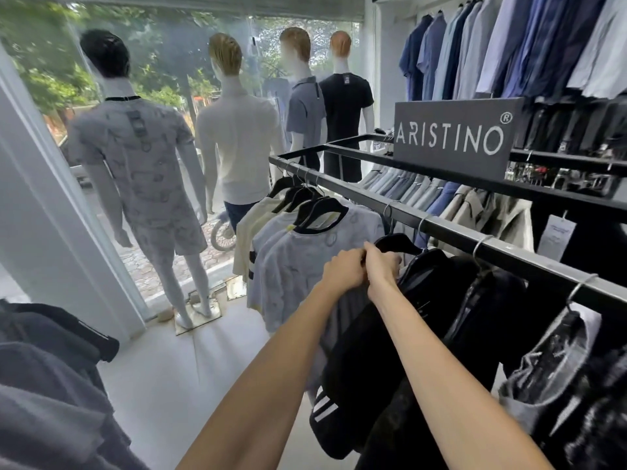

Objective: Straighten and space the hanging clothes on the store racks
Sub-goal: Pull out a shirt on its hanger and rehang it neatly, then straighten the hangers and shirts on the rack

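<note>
Head view, single frame.

- Black steel rail (451,232): long axis runs from far left to near right, across the person's front.
- Black T-shirt (356,351), with a grey panel and white stripes low on it: hangs from that rail on a black hanger (395,242), straight ahead of both outstretched arms and dropping below the hands.
- Left hand (342,271) and right hand (381,266): together and touching each other, fingers curled into the fabric at the T-shirt's neck and shoulder. The exact pinch point is hidden by the knuckles.
- Right hand sits nearer the hanger and the rail. Left hand is on the outer side, toward the white printed T-shirt (298,266).
- Spacing: an open stretch of rail shows between the held T-shirt and the white printed T-shirt on its left. On its right the neighbouring black garment (437,283) hangs close, the fabrics touching.

Judgement: straightening of the shoulder is in hand. Any spacing slide should go along the rail axis, toward the far left, led by the right hand at the hanger.
</note>
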